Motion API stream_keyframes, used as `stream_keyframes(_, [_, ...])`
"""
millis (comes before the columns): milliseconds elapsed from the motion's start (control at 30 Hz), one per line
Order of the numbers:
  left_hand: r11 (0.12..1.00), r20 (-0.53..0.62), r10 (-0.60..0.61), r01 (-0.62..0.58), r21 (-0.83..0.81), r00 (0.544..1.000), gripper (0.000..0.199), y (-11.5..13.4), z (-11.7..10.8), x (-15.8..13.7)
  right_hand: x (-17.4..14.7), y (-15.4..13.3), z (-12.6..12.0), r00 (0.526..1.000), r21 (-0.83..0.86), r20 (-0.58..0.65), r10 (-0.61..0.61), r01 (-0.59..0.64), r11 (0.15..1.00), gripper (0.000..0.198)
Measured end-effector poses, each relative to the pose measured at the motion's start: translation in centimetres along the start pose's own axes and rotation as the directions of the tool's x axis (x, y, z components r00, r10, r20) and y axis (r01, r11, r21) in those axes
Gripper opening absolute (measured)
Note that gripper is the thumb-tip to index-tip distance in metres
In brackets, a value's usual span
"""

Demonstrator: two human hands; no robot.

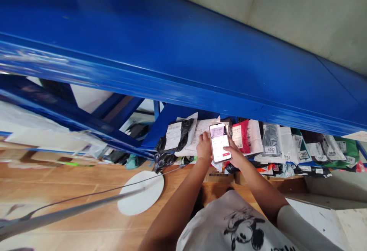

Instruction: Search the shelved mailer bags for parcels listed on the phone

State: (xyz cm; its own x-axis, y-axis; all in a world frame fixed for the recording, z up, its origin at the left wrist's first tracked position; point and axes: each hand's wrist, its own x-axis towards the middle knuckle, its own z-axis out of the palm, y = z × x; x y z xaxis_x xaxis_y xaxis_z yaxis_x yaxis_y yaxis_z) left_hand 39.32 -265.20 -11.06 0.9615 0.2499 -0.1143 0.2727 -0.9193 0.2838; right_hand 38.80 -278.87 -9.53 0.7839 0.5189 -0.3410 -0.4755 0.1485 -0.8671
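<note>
A smartphone with a lit, mostly white screen and a red button near its bottom is held over the parcels. My right hand grips its right side, the thumb reaching over the lower screen. At the phone's left edge my left hand is closed with bent fingers; part of it is hidden behind the phone. Left of that hand lie a white labelled parcel and a black bag with a white label. A red parcel lies just right of the phone.
A wide blue shelf spans the view above my hands. Several numbered parcels, among them a grey one, line the lower shelf to the right. A round white base with a pole stands on the tiled floor at left.
</note>
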Motion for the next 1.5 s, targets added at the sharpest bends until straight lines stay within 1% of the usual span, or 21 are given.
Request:
stream_keyframes(200, [0.999, 0.005, -0.002, 0.002, -0.032, 1.000, 0.040, 0.1, 0.0, -0.1, -0.2, -0.4, 0.4, 0.999, -0.040, 0.036, -0.004, 0.006, 0.999, 0.081])
stream_keyframes(467, [0.999, -0.002, -0.008, 0.008, -0.031, 1.000, 0.038, -0.1, 0.3, 0.0, -0.1, -0.4, 0.4, 1.000, -0.027, 0.020, -0.003, 0.003, 1.000, 0.084])
stream_keyframes(600, [0.999, 0.019, -0.010, 0.011, -0.041, 1.000, 0.039, -0.1, -0.1, -0.2, -0.1, -0.3, 0.4, 1.000, -0.034, 0.031, -0.002, 0.003, 0.999, 0.082])
stream_keyframes(767, [1.000, 0.059, 0.005, -0.004, -0.013, 0.998, 0.045, 0.4, -0.9, -0.2, -0.1, -0.4, 0.6, 1.000, -0.020, 0.021, -0.008, 0.009, 1.000, 0.081])
stream_keyframes(1000, [0.999, 0.039, 0.021, -0.023, 0.033, 0.999, 0.046, 0.8, -1.0, -0.3, -0.6, -0.6, 0.5, 1.000, -0.002, 0.009, -0.014, 0.014, 1.000, 0.080])
stream_keyframes(1067, [0.999, 0.031, 0.020, -0.021, 0.034, 0.999, 0.046, 0.8, -1.2, -0.4, -1.0, -0.9, 0.5, 0.999, 0.001, 0.032, -0.025, 0.025, 1.000, 0.082])
stream_keyframes(1233, [0.999, 0.046, 0.033, -0.033, -0.014, 0.998, 0.041, 0.8, -1.7, -0.8, -2.8, -1.6, 0.4, 0.989, -0.006, 0.144, -0.045, 0.046, 0.999, 0.092])
stream_keyframes(1300, [0.999, 0.041, 0.034, -0.034, -0.020, 0.999, 0.038, 0.8, -1.7, -0.8, -3.6, -1.7, 0.4, 0.988, -0.012, 0.141, -0.062, 0.064, 0.998, 0.094])
stream_keyframes(1367, [0.999, 0.010, 0.033, -0.032, -0.020, 0.999, 0.038, 0.7, -1.3, -0.9, -4.5, -1.6, 0.2, 0.989, -0.026, 0.124, -0.084, 0.088, 0.996, 0.094])
stream_keyframes(1500, [0.999, -0.084, 0.053, -0.054, -0.005, 0.995, 0.051, 0.4, 0.0, -1.0, -6.5, -1.6, -0.5, 0.988, -0.034, 0.073, -0.135, 0.138, 0.990, 0.090])
